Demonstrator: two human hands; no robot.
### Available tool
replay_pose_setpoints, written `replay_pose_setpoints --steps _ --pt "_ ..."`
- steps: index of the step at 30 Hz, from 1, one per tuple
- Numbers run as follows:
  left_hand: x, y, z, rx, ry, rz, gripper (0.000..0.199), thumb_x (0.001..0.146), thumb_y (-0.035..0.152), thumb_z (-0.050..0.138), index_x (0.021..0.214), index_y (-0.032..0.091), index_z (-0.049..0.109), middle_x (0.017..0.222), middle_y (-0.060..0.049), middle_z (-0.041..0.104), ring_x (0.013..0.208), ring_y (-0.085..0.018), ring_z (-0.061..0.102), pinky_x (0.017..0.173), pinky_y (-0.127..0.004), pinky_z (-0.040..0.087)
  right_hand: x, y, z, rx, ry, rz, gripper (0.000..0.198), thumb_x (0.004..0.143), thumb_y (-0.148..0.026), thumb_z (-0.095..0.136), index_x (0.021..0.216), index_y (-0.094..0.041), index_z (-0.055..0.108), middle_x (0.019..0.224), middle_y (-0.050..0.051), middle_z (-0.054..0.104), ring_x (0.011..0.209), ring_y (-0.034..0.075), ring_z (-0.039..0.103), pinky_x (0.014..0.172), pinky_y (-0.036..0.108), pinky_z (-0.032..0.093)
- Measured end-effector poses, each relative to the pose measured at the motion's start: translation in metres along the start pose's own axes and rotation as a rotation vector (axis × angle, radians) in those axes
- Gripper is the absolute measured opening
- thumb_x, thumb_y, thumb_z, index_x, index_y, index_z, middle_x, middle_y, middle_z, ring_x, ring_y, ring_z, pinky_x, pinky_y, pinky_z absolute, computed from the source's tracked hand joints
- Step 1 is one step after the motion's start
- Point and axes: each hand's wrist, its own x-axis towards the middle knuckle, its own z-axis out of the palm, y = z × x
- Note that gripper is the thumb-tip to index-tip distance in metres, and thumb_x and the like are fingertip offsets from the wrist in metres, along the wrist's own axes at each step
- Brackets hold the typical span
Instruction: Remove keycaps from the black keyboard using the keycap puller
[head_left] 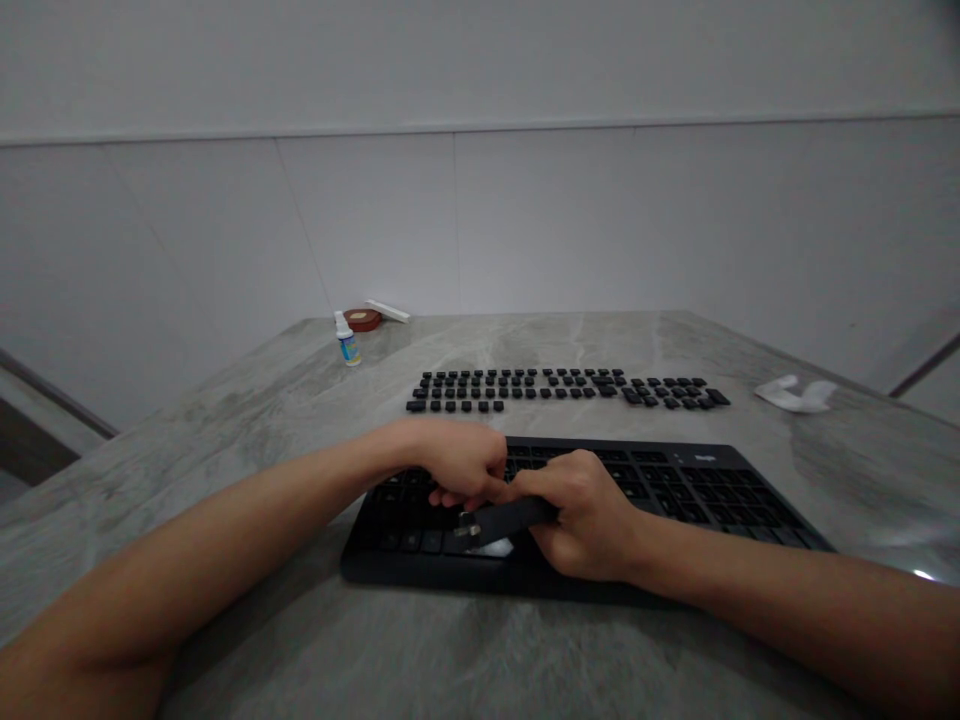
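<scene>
A black keyboard (705, 458) lies across the table in front of me, many of its key positions bare and a few keycaps still along its near left row. My right hand (589, 515) is wrapped round a dark keycap puller (506, 522), whose metal tip points left, just above the near row. Over the keyboard's left half, my left hand (465, 462) is closed with its fingers pinched, close to the right thumb. Whatever is between those fingers is hidden. A pale shiny patch shows on the keyboard below the puller.
Beyond the keyboard, black keycaps (517, 385) lie in rows on the grey marbled table (247, 430). Crumpled white tissue (795, 395) is at the right. A small spray bottle (347, 342) stands at the back left, beside a reddish-brown case (363, 320) and a white flat object (388, 310).
</scene>
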Motion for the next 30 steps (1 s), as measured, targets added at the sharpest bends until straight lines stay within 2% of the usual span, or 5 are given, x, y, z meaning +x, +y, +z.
replay_pose_setpoints --steps 4,10,16,21,30 --pt "0.0 -0.001 -0.001 -0.042 -0.031 0.04 0.032 0.085 0.025 0.053 0.054 0.015 0.054 0.045 0.001 0.055 0.039 -0.012 0.052 0.039 -0.021 0.042 0.004 0.002 0.0 0.186 -0.022 0.229 0.017 0.069 -0.011 0.049 0.063 -0.015 0.065 0.054 0.001 0.061 0.048 0.012 0.054 0.048 0.022 0.034" --pt "0.004 -0.001 0.004 -0.087 0.0 -0.037 0.017 0.088 0.024 0.047 0.083 0.016 0.061 0.051 0.004 0.055 0.04 -0.012 0.052 0.039 -0.021 0.044 0.011 0.006 0.002 0.413 0.017 0.426 0.017 0.066 -0.01 0.049 0.059 -0.015 0.063 0.056 -0.001 0.06 0.054 0.012 0.055 0.053 0.021 0.041" --pt "0.004 0.001 0.004 -0.083 0.003 -0.05 0.02 0.087 0.025 0.048 0.073 0.015 0.058 0.051 0.003 0.053 0.039 -0.011 0.051 0.036 -0.019 0.042 0.011 0.005 0.001 0.384 0.018 0.394 0.018 0.066 -0.01 0.047 0.059 -0.015 0.063 0.054 -0.002 0.058 0.052 0.01 0.052 0.052 0.02 0.039" --pt "0.001 0.004 0.003 -0.077 -0.015 -0.031 0.03 0.084 0.022 0.049 0.054 0.015 0.051 0.046 0.002 0.051 0.038 -0.011 0.051 0.035 -0.02 0.042 0.009 0.003 0.0 0.356 0.023 0.336 0.018 0.068 -0.012 0.047 0.059 -0.015 0.062 0.054 -0.001 0.058 0.05 0.01 0.051 0.049 0.021 0.037" --pt "-0.001 0.007 0.001 -0.117 -0.018 0.002 0.025 0.083 0.018 0.05 0.058 0.016 0.053 0.045 0.004 0.051 0.037 -0.011 0.05 0.034 -0.019 0.043 0.009 0.001 -0.001 0.329 0.017 0.301 0.019 0.071 -0.012 0.048 0.058 -0.014 0.062 0.053 0.0 0.059 0.05 0.011 0.051 0.05 0.021 0.039"
